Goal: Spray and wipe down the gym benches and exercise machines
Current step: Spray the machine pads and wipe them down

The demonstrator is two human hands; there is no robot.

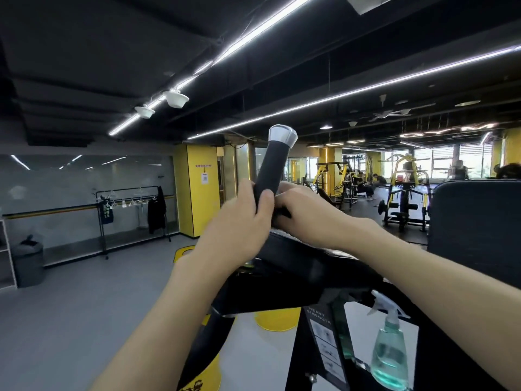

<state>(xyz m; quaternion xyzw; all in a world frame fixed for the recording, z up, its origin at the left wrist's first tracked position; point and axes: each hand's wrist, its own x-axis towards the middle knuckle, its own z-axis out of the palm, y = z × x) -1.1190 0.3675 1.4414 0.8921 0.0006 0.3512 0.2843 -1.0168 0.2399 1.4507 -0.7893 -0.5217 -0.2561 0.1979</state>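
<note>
Head view shows you partway through one machine, working on its upright black handle (270, 170), which rises between your two hands to a silver cap (282, 136) above them. Your left hand (239, 221) wraps the lower part of the handle, fingers curled round its front. Your right hand (304, 210) sits just beside it, touching it, thumb on the handle and fingers curled in at its base over something dark. Whether that is a cloth or part of the machine I cannot tell.

The spray bottle (390, 354) stands well below your right forearm, set on the black frame (296, 266), with green liquid inside and neither hand on it. From that I judge the spraying for this handle is done and you are on the wipe. No wetness or streak shows on the handle, so how much of it is clean can't be read. The dark pad (473, 221) to the right of your right hand, and the yellow machines (406, 176) far beyond both hands, look like work left.
</note>
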